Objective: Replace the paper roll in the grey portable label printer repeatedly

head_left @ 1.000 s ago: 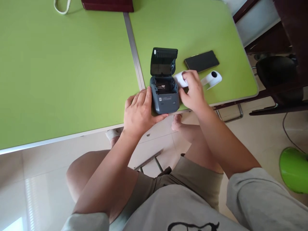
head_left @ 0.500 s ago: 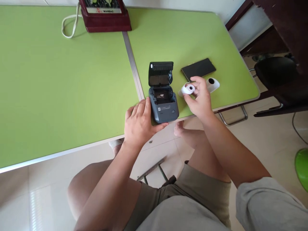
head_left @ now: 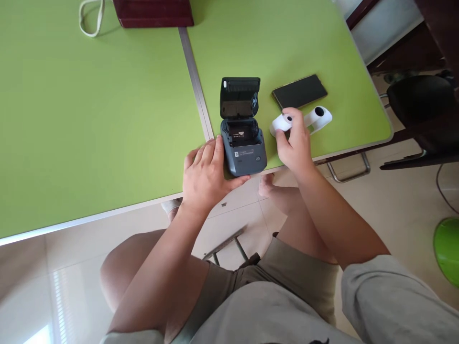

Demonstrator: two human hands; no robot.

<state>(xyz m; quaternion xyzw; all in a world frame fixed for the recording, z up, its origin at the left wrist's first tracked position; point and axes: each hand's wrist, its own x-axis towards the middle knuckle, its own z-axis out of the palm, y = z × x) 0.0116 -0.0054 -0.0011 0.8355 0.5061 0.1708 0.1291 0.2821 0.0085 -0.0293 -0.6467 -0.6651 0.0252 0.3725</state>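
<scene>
The left hand (head_left: pixel 206 174) is staying wide, with its fingers lying along the left side of the label printer (head_left: pixel 247 160) and its thumb reaching under the front edge; it is bracing the machine, I judge, more than gripping it. The printer is sitting just to the right of this hand, and its lid (head_left: pixel 239 98) is standing raised beyond the open paper bay (head_left: pixel 244 131).

The right hand (head_left: pixel 296 143) is pinching a white paper roll (head_left: pixel 280 124) narrowly between thumb and fingers, near the printer's right side but apart from it. Whether the roll is touching the table I cannot tell. The step in hand is looking to me like handling the roll while steadying the printer. Any further move is calling for a light, level pinch, so that the paper is not loosening.

Just to the right of the right hand a second paper roll (head_left: pixel 324 119) is lying, with its paper partly unwound. A smartphone (head_left: pixel 300 91) is resting just beyond the right fingertips and could be hindering them. Between roll and printer, only green tabletop (head_left: pixel 107 119) is showing. Far beyond the left hand, a white cord (head_left: pixel 91 34) is looping beside a dark red object (head_left: pixel 154 16), which the upper edge is cutting off.
</scene>
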